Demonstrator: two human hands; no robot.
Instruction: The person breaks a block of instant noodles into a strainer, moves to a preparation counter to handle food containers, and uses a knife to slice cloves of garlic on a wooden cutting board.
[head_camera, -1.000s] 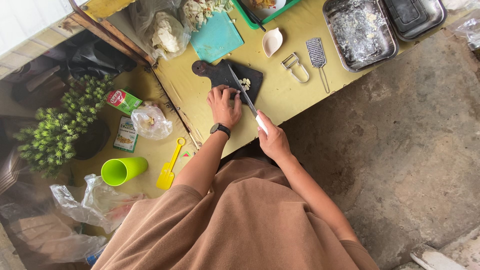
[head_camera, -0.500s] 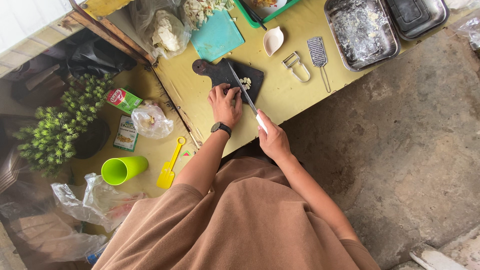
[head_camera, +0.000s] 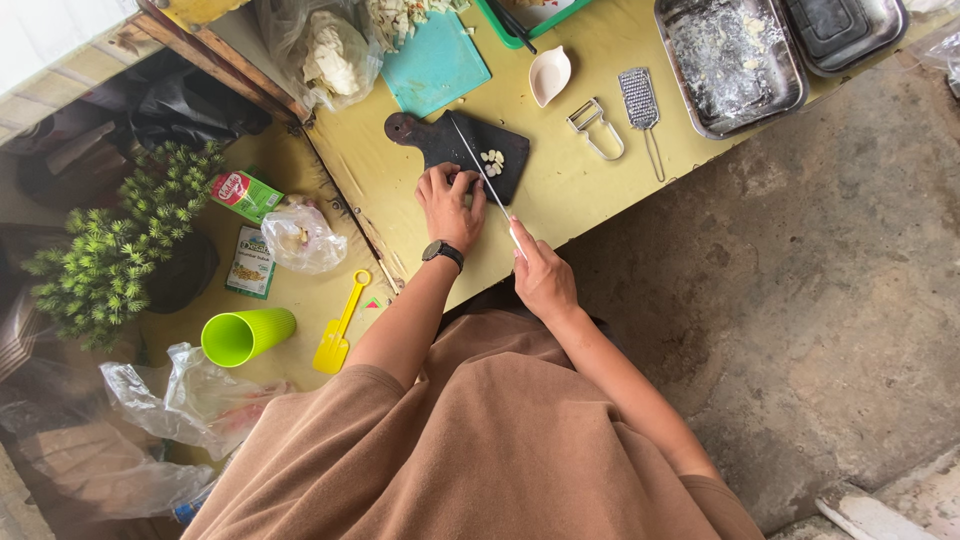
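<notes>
Garlic, or something pale like it, lies in small slices on my dark cutting board, which sits on the yellow-green table. My left hand presses down on the near edge of the board, fingers curled together over a piece I cannot see beneath them. My right hand is wrapped tight around the white handle of the knife, whose blade slants across the board just beside my left fingertips, with the cut slices on its far side.

To cut well, I judge I should keep my left fingertips tucked back, knuckles guiding the flat of the blade, and let the tip stay on the board while the heel rocks. Thin, even strokes matter more than speed.

A peeler and a small grater lie to the right of the board, a white dish and a teal board beyond it.
</notes>
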